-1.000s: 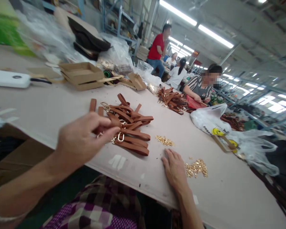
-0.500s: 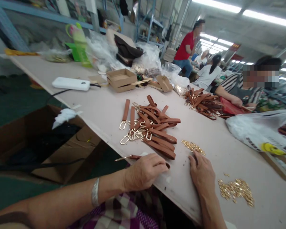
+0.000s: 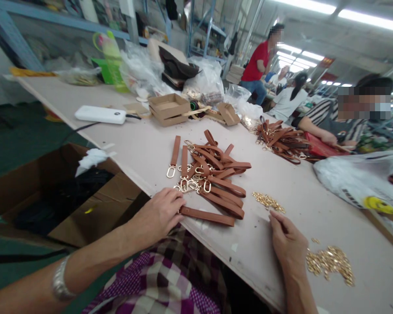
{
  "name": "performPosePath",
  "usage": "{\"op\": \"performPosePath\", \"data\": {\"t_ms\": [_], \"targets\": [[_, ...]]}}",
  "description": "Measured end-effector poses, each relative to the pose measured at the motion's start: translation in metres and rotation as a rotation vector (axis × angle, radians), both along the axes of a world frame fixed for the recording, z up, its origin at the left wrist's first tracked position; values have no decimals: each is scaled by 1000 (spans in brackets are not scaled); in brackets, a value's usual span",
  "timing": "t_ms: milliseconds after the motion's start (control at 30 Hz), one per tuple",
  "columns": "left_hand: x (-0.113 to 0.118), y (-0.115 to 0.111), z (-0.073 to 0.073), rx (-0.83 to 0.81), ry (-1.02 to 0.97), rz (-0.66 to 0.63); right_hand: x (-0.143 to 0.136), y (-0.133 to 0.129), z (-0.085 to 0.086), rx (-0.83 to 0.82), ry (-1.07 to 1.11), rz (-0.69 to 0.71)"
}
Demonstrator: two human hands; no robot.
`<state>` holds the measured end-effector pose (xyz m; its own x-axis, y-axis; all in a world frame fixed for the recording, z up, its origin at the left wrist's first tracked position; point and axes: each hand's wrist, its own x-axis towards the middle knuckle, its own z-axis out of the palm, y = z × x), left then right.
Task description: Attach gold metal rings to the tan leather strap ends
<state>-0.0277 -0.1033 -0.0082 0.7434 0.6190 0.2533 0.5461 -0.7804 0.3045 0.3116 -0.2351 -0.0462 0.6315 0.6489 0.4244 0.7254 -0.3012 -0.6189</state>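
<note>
My left hand [image 3: 165,211] is at the table's near edge, its fingers closed on the clasp end of a brown leather strap [image 3: 209,216], which lies out to the right. Just behind lies a heap of brown strap loops [image 3: 224,192] with gold clasps [image 3: 184,185]. My right hand [image 3: 286,237] rests on the table, thumb and fingers pinched together near a small pile of gold metal pieces [image 3: 267,201]; anything between the fingertips is too small to make out. Right of its wrist is a larger gold pile [image 3: 330,263].
Behind the straps are a cardboard tray [image 3: 170,109], a white power bank [image 3: 100,114] and plastic bags. More straps [image 3: 281,139] lie near a seated person in stripes. A plastic bag [image 3: 363,179] is at right, an open carton [image 3: 94,209] below the left edge.
My left hand has moved left and slightly up, onto the strap's clasp end; the strap now shows stretched out on the table. My right hand has shifted slightly right and its fingers are closer together.
</note>
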Motion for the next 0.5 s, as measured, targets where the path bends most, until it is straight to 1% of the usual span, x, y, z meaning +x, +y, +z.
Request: {"op": "performPosePath", "data": {"t_ms": [67, 133, 200, 267, 300, 367, 433, 500], "targets": [[-4, 3, 0, -1, 19, -2, -7, 0, 5, 6, 139, -18], [-3, 3, 0, 8, 45, 2, -17, -4, 11, 25, 292, -16], [0, 0, 2, 17, 65, -10, -30, -12, 17, 39, 443, -1], [3, -5, 4, -26, 59, -33, -45, -23, 20, 51, 567, 12], [5, -8, 6, -82, 47, -44, -54, -30, 21, 66, 621, 27], [12, -15, 11, -247, 17, -58, -72, -42, 22, 110, 716, 97], [22, -23, 15, -451, -26, -80, -90, -50, 21, 157, 804, 203], [36, -32, 16, -664, -99, -130, -107, -52, 21, 197, 899, 283]]}}
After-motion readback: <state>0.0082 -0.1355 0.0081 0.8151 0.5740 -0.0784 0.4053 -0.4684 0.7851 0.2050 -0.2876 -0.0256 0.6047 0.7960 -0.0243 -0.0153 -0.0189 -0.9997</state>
